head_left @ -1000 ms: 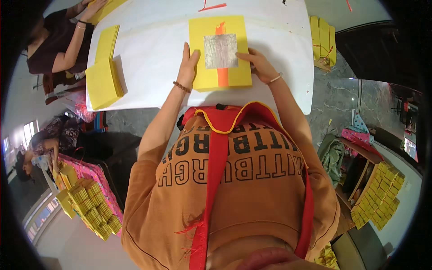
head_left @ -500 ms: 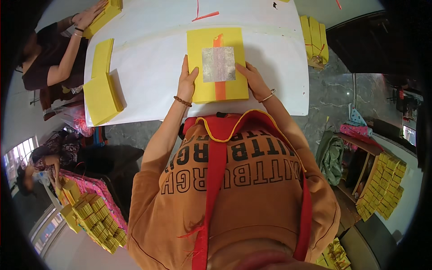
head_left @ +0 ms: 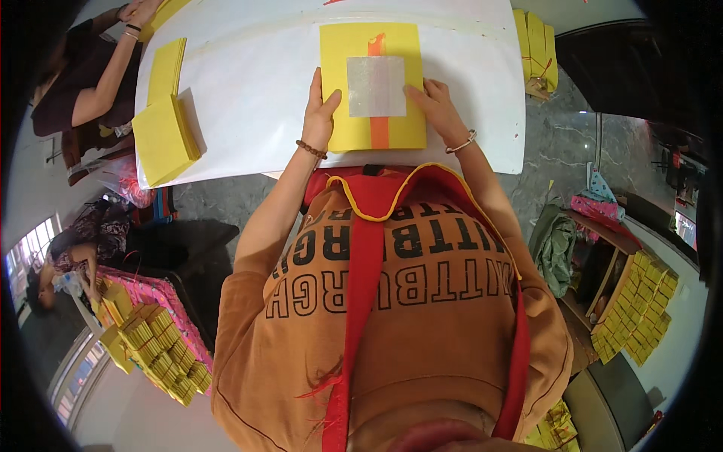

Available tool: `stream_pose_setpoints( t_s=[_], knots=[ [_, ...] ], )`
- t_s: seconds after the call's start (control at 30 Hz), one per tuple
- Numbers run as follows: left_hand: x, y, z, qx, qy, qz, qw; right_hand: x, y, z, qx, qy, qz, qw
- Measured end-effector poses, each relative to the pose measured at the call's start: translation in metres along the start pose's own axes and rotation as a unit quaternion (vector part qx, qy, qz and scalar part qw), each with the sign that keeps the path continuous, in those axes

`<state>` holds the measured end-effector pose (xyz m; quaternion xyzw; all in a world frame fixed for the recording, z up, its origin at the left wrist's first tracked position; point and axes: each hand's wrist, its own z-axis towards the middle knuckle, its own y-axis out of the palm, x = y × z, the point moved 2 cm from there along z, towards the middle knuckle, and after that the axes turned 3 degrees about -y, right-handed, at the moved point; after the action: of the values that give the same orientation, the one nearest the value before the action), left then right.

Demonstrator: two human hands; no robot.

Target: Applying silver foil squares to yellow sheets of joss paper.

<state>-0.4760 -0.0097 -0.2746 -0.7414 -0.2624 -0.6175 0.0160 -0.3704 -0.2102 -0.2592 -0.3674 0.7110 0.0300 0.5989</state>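
A stack of yellow paper sheets (head_left: pixel 335 134) lies near the front edge of the white table, squared up. Down its middle runs an orange-red stripe (head_left: pixel 379 132), partly covered by a silvery square (head_left: pixel 376 87). My left hand (head_left: pixel 321 113) grips the stack's left side, thumb by the upper face and fingers along the edge. On the opposite side my right hand (head_left: pixel 440 111) holds the right edge, its thumb reaching near the silvery square. Most of the fingers' undersides are hidden. Both hands are closed about the stack.
Two yellow paper stacks (head_left: pixel 169 143) lie at the left of the white table (head_left: pixel 248 113). A co-worker's arm (head_left: pixel 113 83) reaches toward another stack at the far left. Tied yellow bundles (head_left: pixel 536 49) stand beyond the right edge. Another person (head_left: pixel 86 248) is at lower left beside piled yellow bundles (head_left: pixel 162 346).
The view has shifted, so the table and stack sit higher in the picture. Both hands keep their hold on the stack. The silvery square looks paler.
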Motion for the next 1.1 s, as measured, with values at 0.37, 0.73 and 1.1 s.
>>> stream_pose_setpoints(
  t_s=[0.37, 0.73, 1.1],
  knots=[
    [0.005, 0.007, -0.007, 0.014, 0.047, 0.076, 0.996, -0.007, 0.019, 0.004, 0.015, -0.143, 0.164, 0.976],
    [0.008, -0.002, -0.017, 0.053, 0.04, 0.08, 0.995, -0.021, -0.011, -0.036, 0.095, -0.371, -0.16, 0.91],
    [0.054, 0.018, -0.056, -0.199, 0.366, 0.629, 0.656, -0.006, -0.005, -0.064, -0.021, -0.377, -0.166, 0.911]
  ],
)
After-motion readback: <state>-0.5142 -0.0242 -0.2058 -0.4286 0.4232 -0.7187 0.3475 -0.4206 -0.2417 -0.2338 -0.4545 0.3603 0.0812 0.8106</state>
